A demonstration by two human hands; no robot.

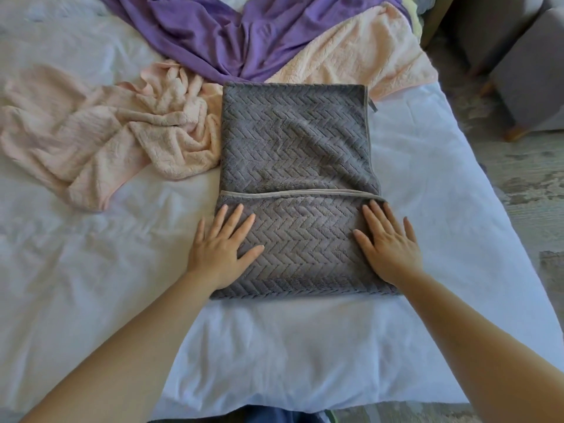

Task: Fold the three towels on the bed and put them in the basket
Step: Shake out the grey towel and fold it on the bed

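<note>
The grey towel (293,166) is laid on the bed (427,178), part-folded, its near third turned over. The left hand (224,245) and the right hand (389,242) are pressed flat on that flap, fingers straight and spread, nothing gripped, one near each side edge, apparently so the fold is smoothed and kept square. A crumpled pink towel (100,138) is left beyond the left hand; a purple towel (219,35) lies farther off. No basket is seen.

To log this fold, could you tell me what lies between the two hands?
In the head view, only the grey towel lies between the left hand and right hand, both flat on it.
</note>
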